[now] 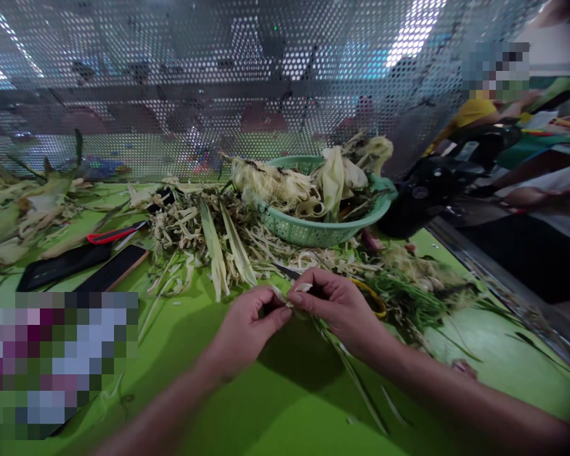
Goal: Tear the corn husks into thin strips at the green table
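Above the green tabletop, my left hand (247, 323) and my right hand (339, 307) meet with fingertips pinched together. Between them is a small pale strip of corn husk (280, 294), partly covered by the fingers. A bit of white husk (304, 287) shows at my right thumb and forefinger. Under my right hand, a long thin strip (356, 380) slants down toward the table's near side. Just behind that hand, a metal blade (287, 271) and a yellow loop handle (373, 297) show, seemingly scissors, their middle hidden.
A green plastic basket (313, 233) of dried husks stands at the back, amid heaped husk pieces (185, 221). Phones (116, 269) and a red-handled cutter (116, 234) lie left. Green strands (427, 301) lie right, near a black machine (432, 177). Other people sit beyond.
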A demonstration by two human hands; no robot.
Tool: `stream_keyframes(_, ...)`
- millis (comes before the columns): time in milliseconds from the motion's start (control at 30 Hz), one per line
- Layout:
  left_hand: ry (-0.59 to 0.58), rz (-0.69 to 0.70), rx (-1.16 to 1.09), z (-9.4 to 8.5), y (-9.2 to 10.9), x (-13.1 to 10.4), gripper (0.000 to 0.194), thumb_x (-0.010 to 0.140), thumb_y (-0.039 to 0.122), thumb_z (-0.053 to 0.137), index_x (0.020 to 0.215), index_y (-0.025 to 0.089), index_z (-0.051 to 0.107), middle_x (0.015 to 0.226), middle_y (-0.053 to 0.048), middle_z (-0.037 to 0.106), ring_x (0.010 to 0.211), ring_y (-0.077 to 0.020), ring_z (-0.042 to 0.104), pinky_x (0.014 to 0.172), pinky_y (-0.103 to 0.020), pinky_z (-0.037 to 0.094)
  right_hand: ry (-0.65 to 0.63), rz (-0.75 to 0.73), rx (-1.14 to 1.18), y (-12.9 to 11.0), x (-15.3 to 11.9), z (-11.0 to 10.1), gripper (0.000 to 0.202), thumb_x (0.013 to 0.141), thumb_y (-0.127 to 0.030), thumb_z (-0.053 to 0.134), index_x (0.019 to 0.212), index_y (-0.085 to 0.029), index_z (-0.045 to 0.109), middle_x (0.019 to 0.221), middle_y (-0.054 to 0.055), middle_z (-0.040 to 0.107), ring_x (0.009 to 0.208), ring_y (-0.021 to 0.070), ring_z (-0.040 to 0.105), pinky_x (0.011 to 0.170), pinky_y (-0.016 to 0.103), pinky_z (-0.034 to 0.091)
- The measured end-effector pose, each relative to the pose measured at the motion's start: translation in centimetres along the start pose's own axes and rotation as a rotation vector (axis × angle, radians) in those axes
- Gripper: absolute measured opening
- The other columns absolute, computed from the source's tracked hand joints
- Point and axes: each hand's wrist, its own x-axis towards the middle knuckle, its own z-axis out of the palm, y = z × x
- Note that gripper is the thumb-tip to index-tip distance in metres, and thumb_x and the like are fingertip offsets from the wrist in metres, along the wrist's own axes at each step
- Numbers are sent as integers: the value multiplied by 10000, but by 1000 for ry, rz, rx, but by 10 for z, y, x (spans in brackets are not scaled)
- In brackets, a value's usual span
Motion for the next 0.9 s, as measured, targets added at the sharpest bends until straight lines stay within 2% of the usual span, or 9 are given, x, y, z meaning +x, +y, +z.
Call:
stream_keyframes(67,10,-16,-29,1,2,-1,216,806,363,580,755,153,583,746,-19,555,719,-133,478,660,-256,387,-14,13,28,0,0,1,262,731,-418,712,720,-183,597,671,-3,572,629,117,514,597,247,427)
stream_keyframes(200,-91,-133,-155,-2,5,-2,270,821,419,554,874,164,624,832,-37,626,770,-149,544,693,-270,419,10,39,72,0,0,2,269,713,-406,730,698,-180,585,656,-19,554,605,104,501,579,239,413)
stream_keyframes(267,-114,-149,-171,-5,6,-1,310,830,450,534,914,167,631,863,-45,640,790,-155,561,705,-278,430,40,40,81,0,1,1,273,709,-405,732,702,-180,577,642,-26,542,587,98,482,562,234,396)
stream_keyframes(600,-52,-78,31,-5,6,-4,231,846,359,506,899,169,626,858,-54,647,775,-165,566,701,-289,441,67,5,3,0,3,-1,284,753,-426,683,710,-177,552,619,-33,488,567,92,416,537,228,349)
stream_keyframes(900,16,21,188,-2,2,-3,226,872,310,448,872,185,636,859,-47,630,796,-176,547,704,-290,419,59,0,-48,4,0,-2,283,762,-438,677,735,-183,556,638,-17,496,587,103,432,521,227,365)
